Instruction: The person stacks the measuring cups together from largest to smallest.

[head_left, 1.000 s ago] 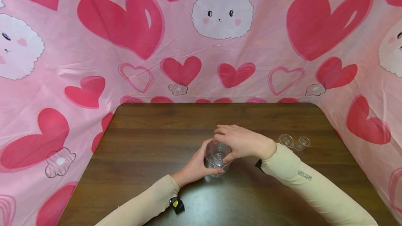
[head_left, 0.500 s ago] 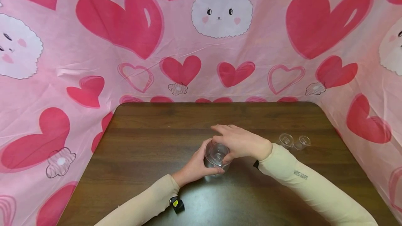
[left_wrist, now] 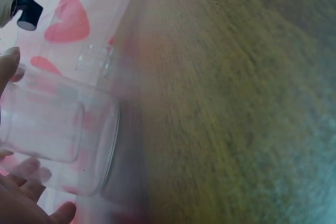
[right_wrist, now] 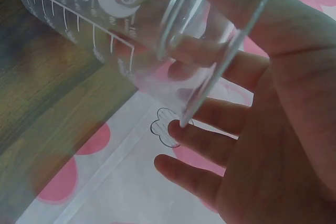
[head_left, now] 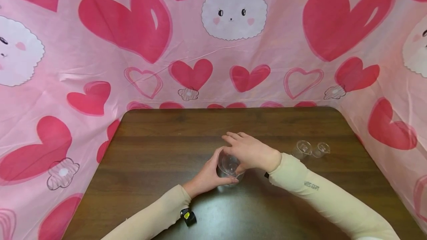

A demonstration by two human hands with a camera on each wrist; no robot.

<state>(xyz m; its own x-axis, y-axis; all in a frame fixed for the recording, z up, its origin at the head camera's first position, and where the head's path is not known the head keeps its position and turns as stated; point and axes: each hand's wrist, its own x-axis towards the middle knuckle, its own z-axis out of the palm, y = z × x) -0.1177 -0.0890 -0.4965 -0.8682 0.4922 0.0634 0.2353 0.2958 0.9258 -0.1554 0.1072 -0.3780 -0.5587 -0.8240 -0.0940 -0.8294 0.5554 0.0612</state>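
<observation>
A large clear beaker (head_left: 230, 164) stands on the table, its printed graduation marks showing in the right wrist view. My left hand (head_left: 207, 176) grips it around the side, thumb toward the front and fingers behind. Inside it sits a smaller clear beaker (left_wrist: 42, 124), whose base is apart from the large one's base in the left wrist view. From above, my right hand (head_left: 251, 153) reaches over the large rim and pinches the smaller beaker's rim between thumb and index finger. The other right fingers (right_wrist: 205, 142) stretch out past the large rim.
Two more clear beakers, a medium one (head_left: 303, 148) and a small one (head_left: 321, 150), stand side by side on the brown wooden table (head_left: 160, 151), right of my right hand. A pink heart-patterned cloth (head_left: 186, 43) hangs around the table's back and sides.
My right hand has shifted slightly left, and the smaller beaker has sunk deeper into the large one. My left hand and the large beaker stay in place.
</observation>
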